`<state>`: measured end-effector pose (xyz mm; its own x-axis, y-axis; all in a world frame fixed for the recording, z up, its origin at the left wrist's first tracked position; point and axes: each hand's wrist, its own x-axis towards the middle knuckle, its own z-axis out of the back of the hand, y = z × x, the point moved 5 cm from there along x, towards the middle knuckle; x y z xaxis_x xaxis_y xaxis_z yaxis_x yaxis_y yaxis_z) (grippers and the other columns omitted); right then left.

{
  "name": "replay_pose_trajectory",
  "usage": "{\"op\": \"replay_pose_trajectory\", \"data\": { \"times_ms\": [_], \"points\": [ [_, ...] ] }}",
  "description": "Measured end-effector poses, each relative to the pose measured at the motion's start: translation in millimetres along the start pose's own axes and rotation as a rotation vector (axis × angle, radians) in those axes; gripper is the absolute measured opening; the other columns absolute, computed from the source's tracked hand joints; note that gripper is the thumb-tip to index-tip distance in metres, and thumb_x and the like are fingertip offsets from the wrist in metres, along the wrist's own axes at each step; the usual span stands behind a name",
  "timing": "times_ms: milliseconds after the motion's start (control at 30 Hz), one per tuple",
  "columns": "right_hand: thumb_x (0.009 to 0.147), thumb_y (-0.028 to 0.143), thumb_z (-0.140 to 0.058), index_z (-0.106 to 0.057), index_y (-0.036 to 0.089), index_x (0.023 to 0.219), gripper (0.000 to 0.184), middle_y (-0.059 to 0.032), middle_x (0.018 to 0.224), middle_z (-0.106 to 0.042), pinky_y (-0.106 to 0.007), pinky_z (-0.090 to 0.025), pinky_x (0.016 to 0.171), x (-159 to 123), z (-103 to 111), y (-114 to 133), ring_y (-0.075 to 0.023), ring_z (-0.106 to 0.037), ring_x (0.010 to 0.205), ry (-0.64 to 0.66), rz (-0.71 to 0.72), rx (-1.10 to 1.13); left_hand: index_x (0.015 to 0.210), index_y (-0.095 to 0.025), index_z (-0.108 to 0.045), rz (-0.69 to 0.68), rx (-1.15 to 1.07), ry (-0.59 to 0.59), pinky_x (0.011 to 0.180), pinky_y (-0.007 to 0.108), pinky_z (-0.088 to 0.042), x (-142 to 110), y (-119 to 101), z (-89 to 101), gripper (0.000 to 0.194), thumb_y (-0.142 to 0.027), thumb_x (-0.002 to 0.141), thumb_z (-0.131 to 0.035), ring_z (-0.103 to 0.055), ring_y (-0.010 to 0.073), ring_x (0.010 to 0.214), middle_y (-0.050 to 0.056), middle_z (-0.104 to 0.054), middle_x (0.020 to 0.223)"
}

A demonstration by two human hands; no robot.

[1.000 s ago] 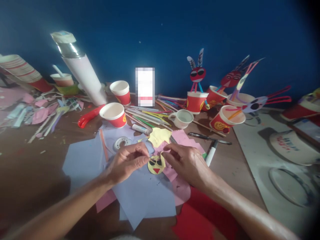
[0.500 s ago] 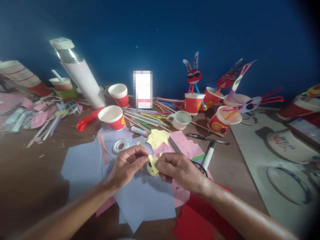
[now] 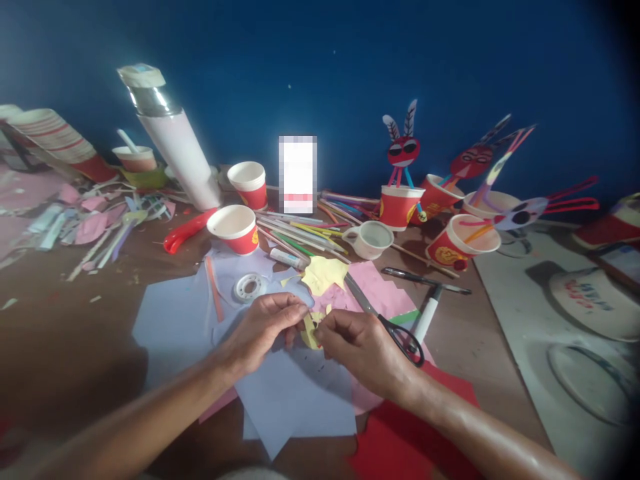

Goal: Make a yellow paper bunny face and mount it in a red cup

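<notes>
Between my two hands is a small yellow paper cutout (image 3: 311, 333) with red and dark marks, held over the pale blue paper sheets (image 3: 280, 400). My left hand (image 3: 273, 327) pinches its upper left side with thumb and forefinger. My right hand (image 3: 357, 343) has its fingers closed on the right edge and hides part of it. Just beyond the hands lies a yellow paper scrap (image 3: 325, 275) with a jagged outline. Black-handled scissors (image 3: 400, 337) lie beside my right hand, and a white roll of tape (image 3: 251, 287) is behind my left.
Red paper cups (image 3: 233, 230), a white flask (image 3: 175, 157) and a bundle of sticks (image 3: 300, 233) stand or lie at the back. Paper figures (image 3: 403, 152) rise from cups at right. A marker (image 3: 427, 317) and red paper (image 3: 400, 440) lie at right; paper scraps (image 3: 95, 227) at left.
The view has shifted slightly, so the table things appear farther right. The yellow cutout has turned or folded between my fingers, and more of the scissors' handle shows.
</notes>
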<state>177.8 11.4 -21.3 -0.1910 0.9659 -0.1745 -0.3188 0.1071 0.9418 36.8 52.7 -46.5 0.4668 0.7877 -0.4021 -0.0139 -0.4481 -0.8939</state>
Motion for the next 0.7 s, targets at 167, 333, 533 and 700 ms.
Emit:
{"op": "replay_pose_trajectory", "data": {
  "times_ms": [167, 333, 533, 700],
  "points": [
    [0.082, 0.018, -0.051, -0.048, 0.018, 0.058, 0.024, 0.0046, 0.055, -0.050, -0.020, -0.034, 0.049, 0, -1, 1, -0.0082, -0.043, 0.052, -0.007, 0.032, -0.035, 0.071, -0.013, -0.062, 0.021, -0.046, -0.019, 0.041, 0.020, -0.034, 2, -1, 2.7, 0.026, -0.037, 0.080, -0.059, -0.046, 0.0073, 0.042, -0.002, -0.057, 0.055],
    [0.082, 0.019, -0.051, -0.050, 0.018, 0.057, 0.025, 0.0040, 0.055, -0.051, -0.020, -0.033, 0.048, 0, 0, 2, -0.0082, -0.042, 0.051, -0.014, 0.019, -0.039, 0.075, -0.014, -0.061, 0.020, -0.045, -0.020, 0.040, 0.020, -0.033, 2, 0, 6.7, 0.035, -0.046, 0.085, -0.051, -0.048, 0.0081, 0.043, -0.001, -0.059, 0.060],
    [0.083, 0.018, -0.050, -0.053, 0.017, 0.059, 0.025, 0.0045, 0.054, -0.050, -0.019, -0.033, 0.049, -1, -3, -2, -0.0075, -0.042, 0.051, -0.004, 0.042, -0.033, 0.074, -0.014, -0.061, 0.014, 0.113, 0.027, 0.041, 0.019, -0.028, -1, 2, 8.5, 0.028, -0.042, 0.078, -0.066, -0.044, 0.0071, 0.042, -0.005, -0.051, 0.048],
    [0.087, 0.031, -0.052, -0.060, 0.018, 0.066, 0.026, 0.0033, 0.056, -0.055, -0.019, -0.036, 0.047, 4, 18, 0, -0.0084, -0.047, 0.050, -0.078, 0.011, 0.061, 0.072, -0.016, -0.060, -0.069, 0.276, -0.012, 0.043, 0.018, -0.030, 0, -6, 16.0, 0.028, -0.041, 0.079, -0.065, -0.041, 0.0057, 0.046, -0.005, -0.050, 0.055]
  ]
}}
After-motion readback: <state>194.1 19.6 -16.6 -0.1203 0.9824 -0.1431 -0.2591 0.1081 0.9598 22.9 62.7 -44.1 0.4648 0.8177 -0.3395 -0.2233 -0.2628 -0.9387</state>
